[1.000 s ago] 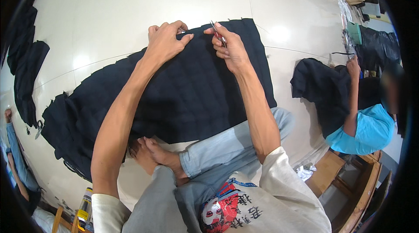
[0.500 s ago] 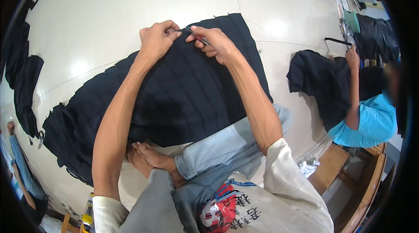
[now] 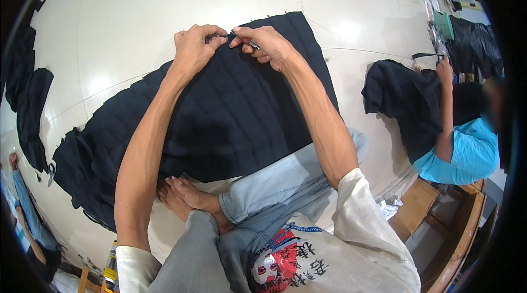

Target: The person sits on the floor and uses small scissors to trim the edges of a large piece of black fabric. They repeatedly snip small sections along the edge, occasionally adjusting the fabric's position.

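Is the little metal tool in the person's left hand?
No, the metal tool is in the right hand, while the left hand is at the edge of the dark cloth.

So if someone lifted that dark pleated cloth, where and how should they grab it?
Probably pinch the dark pleated cloth by its far right corner, reaching in from the right: that corner lies spread and uncovered on the pale floor. Farther left, the left hand and right hand occupy the far edge; bare feet sit by the near edge.

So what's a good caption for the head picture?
Left hand pinching dark cloth by its edge, right hand holding a small tool.
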Available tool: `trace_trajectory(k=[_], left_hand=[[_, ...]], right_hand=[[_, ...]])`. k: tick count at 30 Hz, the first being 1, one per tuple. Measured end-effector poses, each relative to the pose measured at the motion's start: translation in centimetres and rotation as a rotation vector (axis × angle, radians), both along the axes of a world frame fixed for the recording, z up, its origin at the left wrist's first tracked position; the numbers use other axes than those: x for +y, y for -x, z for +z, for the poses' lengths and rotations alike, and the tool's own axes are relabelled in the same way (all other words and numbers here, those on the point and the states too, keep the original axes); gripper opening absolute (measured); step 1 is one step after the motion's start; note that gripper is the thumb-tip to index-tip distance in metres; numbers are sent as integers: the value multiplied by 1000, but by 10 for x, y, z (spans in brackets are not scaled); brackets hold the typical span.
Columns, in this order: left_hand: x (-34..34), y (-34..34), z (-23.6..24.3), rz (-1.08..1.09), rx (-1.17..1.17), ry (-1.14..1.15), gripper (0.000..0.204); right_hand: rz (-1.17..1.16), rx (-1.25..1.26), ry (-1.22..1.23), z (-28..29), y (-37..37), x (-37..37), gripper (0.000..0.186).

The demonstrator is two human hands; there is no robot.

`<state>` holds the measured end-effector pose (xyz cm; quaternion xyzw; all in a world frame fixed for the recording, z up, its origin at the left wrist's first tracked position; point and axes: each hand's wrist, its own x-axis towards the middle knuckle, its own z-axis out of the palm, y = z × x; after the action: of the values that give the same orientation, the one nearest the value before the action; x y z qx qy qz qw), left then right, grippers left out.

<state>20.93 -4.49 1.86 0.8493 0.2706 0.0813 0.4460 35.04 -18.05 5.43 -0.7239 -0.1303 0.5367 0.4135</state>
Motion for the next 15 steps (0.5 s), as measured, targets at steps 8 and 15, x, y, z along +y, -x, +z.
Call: trace_trajectory(k=[8, 15], left_hand=[[2, -1, 12, -44, 127, -22, 27], [3, 1, 5, 34, 55, 68, 29]], right_hand=[[48, -112, -3, -13, -2, 1, 36], [-117, 129, -195, -8, -5, -13, 38]])
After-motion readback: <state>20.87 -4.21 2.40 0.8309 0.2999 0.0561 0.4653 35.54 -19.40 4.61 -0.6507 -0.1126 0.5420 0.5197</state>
